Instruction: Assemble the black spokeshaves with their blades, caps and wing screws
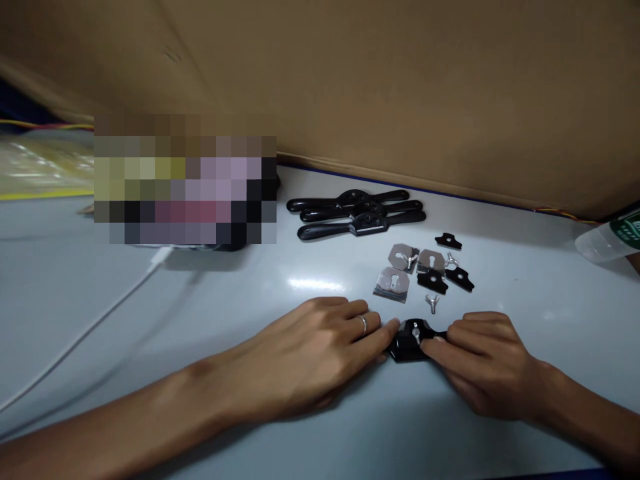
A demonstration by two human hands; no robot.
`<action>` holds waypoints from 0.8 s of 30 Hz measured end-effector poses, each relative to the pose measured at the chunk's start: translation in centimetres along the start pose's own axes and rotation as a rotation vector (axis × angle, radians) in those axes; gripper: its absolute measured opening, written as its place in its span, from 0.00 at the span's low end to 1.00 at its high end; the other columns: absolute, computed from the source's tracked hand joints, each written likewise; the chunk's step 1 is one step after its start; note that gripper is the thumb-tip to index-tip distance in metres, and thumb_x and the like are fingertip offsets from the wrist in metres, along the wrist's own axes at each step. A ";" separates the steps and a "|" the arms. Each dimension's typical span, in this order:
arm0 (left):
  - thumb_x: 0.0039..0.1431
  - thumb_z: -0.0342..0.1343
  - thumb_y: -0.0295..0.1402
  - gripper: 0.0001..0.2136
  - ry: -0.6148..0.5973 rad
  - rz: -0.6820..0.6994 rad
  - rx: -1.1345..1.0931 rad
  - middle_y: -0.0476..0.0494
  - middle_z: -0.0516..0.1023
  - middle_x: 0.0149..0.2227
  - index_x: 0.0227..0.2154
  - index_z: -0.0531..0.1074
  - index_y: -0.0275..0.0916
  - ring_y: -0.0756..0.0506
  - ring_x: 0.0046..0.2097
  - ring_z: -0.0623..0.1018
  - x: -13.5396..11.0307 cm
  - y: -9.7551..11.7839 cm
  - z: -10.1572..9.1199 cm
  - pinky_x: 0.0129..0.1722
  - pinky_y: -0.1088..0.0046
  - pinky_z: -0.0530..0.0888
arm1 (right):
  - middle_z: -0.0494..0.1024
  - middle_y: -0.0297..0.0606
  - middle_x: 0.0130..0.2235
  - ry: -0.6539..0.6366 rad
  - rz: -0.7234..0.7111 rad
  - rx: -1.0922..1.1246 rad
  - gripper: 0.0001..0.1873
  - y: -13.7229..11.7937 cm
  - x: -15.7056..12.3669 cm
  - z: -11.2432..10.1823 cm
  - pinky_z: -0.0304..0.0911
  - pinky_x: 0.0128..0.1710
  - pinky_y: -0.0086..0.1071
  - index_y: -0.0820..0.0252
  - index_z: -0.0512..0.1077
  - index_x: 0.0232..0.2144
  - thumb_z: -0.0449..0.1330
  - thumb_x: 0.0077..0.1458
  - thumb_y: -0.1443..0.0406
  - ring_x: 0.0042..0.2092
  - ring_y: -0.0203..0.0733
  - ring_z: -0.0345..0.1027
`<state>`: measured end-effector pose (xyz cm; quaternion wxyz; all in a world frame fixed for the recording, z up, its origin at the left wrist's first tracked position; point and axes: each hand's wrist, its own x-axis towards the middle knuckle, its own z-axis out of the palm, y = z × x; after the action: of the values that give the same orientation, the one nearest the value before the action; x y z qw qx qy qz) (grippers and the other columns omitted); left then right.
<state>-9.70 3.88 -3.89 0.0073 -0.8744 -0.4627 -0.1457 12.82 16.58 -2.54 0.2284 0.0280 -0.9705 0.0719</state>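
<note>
A black spokeshave body point(411, 341) lies on the pale table between my two hands, with a small silver wing screw on top of it. My left hand point(320, 347), a ring on one finger, rests over its left end with fingers curled around it. My right hand point(480, 363) grips its right end, fingertips pressing near the screw. Both handles of the tool are hidden under my hands.
Three black spokeshaves point(356, 212) lie stacked further back. Between them and my hands lie metal blades point(403, 257), black cap pieces point(449, 241) and a loose wing screw point(433, 303). A cardboard wall point(400, 87) stands behind. A white cable point(90, 327) runs left. A plastic bottle point(610, 239) lies far right.
</note>
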 end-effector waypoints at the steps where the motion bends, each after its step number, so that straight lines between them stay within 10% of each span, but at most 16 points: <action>1: 0.65 0.49 0.24 0.14 -0.001 -0.001 -0.004 0.45 0.76 0.32 0.52 0.68 0.30 0.44 0.31 0.74 0.0 0.0 0.0 0.29 0.65 0.71 | 0.64 0.29 0.19 -0.007 -0.001 -0.001 0.16 0.0 -0.1 0.0 0.53 0.22 0.32 0.60 0.74 0.26 0.51 0.57 0.78 0.20 0.35 0.53; 24: 0.65 0.48 0.23 0.14 0.009 -0.007 -0.007 0.45 0.76 0.32 0.51 0.68 0.30 0.44 0.31 0.73 0.0 0.0 -0.1 0.29 0.66 0.69 | 0.76 0.34 0.24 0.074 0.044 0.007 0.15 0.6 -0.6 0.4 0.63 0.23 0.32 0.71 0.75 0.44 0.54 0.58 0.79 0.23 0.35 0.66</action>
<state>-9.69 3.91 -3.82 0.0060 -0.8721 -0.4653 -0.1513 13.13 17.07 -3.22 0.2625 0.0046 -0.9615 0.0813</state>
